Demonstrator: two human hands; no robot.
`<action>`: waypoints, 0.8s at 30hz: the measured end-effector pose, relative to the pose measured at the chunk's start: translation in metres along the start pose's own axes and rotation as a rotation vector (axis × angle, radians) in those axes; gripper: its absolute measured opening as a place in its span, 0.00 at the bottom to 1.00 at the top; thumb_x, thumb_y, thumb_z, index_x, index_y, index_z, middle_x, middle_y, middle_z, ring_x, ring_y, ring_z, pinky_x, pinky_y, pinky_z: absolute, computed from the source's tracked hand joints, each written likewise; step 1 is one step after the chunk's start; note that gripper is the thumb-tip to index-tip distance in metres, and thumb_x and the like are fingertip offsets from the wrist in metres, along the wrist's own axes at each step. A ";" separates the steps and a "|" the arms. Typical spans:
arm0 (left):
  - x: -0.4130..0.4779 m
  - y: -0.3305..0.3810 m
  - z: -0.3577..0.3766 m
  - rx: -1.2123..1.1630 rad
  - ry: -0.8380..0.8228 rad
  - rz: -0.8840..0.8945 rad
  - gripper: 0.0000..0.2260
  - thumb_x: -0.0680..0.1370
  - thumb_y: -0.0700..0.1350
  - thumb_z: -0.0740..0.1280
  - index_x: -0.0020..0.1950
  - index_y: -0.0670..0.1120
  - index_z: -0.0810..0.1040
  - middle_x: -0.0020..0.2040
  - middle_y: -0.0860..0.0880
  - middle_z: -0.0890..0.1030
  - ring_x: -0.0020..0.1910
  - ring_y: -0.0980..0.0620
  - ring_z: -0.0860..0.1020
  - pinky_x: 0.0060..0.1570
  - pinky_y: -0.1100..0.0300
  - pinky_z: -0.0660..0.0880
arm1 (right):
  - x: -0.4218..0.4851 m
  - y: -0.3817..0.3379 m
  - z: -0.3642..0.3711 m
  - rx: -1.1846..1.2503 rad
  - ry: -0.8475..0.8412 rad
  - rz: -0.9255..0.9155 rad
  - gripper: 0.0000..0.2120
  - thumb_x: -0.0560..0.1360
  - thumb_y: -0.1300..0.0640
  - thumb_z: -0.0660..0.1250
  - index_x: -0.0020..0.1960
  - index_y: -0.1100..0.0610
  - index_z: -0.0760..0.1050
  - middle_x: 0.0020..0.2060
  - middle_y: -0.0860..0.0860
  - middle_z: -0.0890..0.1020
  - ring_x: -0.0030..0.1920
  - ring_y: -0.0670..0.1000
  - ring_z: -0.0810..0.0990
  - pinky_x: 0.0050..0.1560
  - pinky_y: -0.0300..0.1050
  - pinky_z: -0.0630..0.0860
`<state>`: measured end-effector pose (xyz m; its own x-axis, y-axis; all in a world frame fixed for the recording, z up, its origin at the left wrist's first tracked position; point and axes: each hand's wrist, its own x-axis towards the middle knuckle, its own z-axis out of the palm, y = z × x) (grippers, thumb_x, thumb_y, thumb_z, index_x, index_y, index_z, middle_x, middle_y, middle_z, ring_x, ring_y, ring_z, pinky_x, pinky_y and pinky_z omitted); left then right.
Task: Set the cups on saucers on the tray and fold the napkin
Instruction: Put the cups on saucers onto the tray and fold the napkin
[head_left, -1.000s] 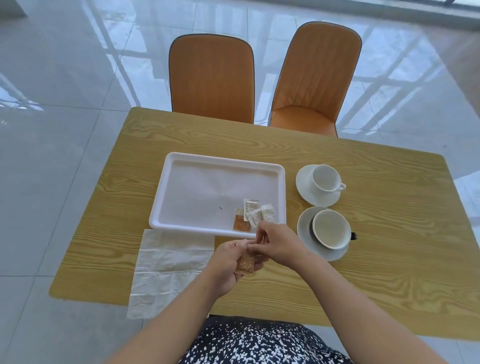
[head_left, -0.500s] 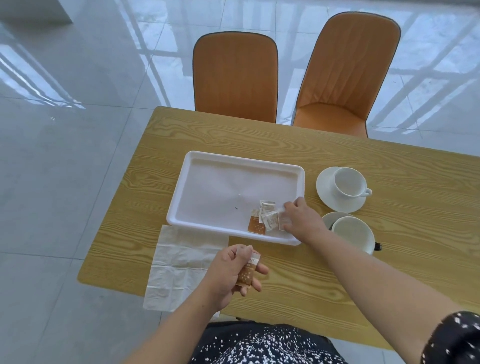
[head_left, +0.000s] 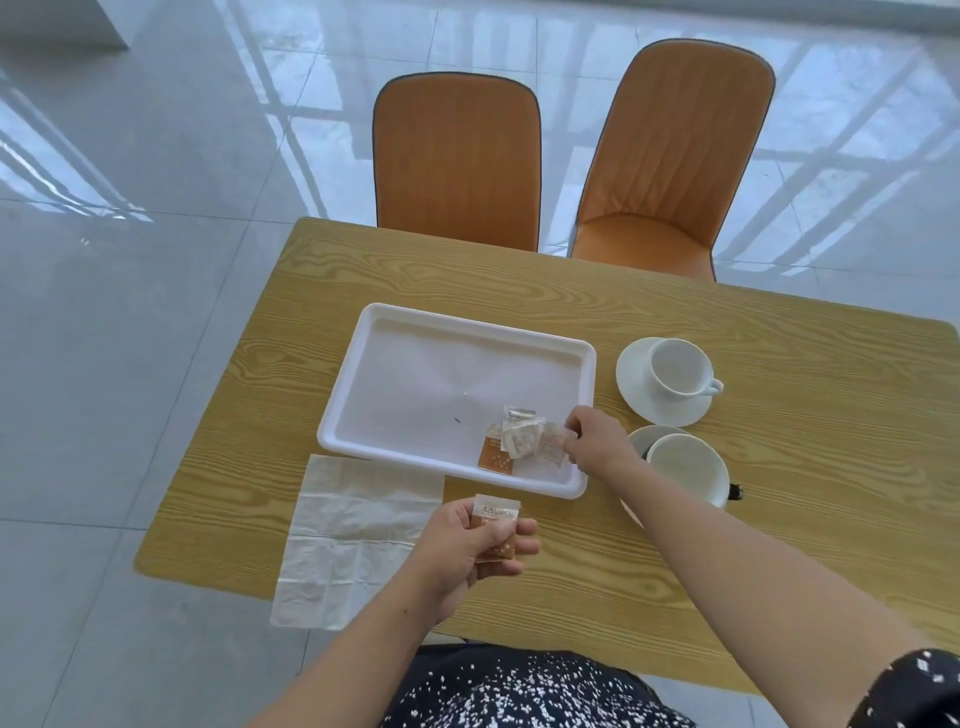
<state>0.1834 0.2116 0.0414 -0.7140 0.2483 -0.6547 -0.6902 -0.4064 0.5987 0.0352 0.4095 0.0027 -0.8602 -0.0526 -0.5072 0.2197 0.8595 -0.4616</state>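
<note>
**Lot: tea service, part-laid — sachets being stowed**

1. Left hand (head_left: 467, 545): in front of the tray (head_left: 415, 395), over the table (head_left: 779, 415). Fingers and thumb curl round the held sachet (head_left: 496, 532), orange with a pale top.
2. Napkin (head_left: 353, 535): flat and unfolded, just before the tray's near-left edge. Its near part hangs off the table.
3. Right hand (head_left: 597, 441): at the tray's near-right corner. Fingertips pinch the clear sachet (head_left: 550, 447); whether they are setting it down or lifting it cannot be told.
4. Loose sachets (head_left: 514, 439): bunched inside that same corner.
5. Near cup (head_left: 688, 470) on near saucer (head_left: 649, 434): right of the tray, off it.
6. Far cup (head_left: 678, 366) on far saucer (head_left: 631, 379): right of the tray, further back, off it.
7. Chairs (head_left: 457, 161): beyond the tray.

Handling note (judgement): keep the sachets packed tight in that corner, so that the tray's bare floor takes both saucers. Move each cup and saucer as one. Pull the napkin fully onto the table before creasing.
</note>
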 end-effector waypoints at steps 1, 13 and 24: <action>0.002 0.000 0.001 -0.030 0.016 -0.006 0.09 0.80 0.33 0.66 0.60 0.34 0.76 0.54 0.36 0.85 0.52 0.40 0.86 0.38 0.57 0.83 | -0.003 0.000 -0.003 0.057 -0.005 0.009 0.02 0.76 0.64 0.65 0.48 0.58 0.74 0.42 0.54 0.81 0.45 0.57 0.82 0.49 0.56 0.81; 0.021 0.013 0.009 -0.061 0.099 -0.013 0.10 0.80 0.32 0.65 0.61 0.38 0.76 0.51 0.37 0.86 0.51 0.40 0.86 0.34 0.58 0.84 | -0.067 -0.024 -0.028 0.625 0.023 -0.065 0.05 0.75 0.63 0.73 0.42 0.62 0.78 0.29 0.53 0.78 0.28 0.49 0.76 0.34 0.43 0.78; 0.020 0.033 0.023 -0.161 -0.053 -0.042 0.15 0.86 0.44 0.55 0.63 0.36 0.77 0.55 0.34 0.84 0.55 0.37 0.84 0.40 0.53 0.84 | -0.092 -0.039 -0.019 0.514 -0.069 -0.145 0.07 0.76 0.64 0.72 0.46 0.67 0.76 0.33 0.57 0.79 0.32 0.53 0.77 0.37 0.51 0.79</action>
<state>0.1433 0.2233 0.0587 -0.6933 0.3120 -0.6496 -0.6947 -0.5291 0.4873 0.0968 0.3910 0.0811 -0.8698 -0.2006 -0.4508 0.3130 0.4819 -0.8184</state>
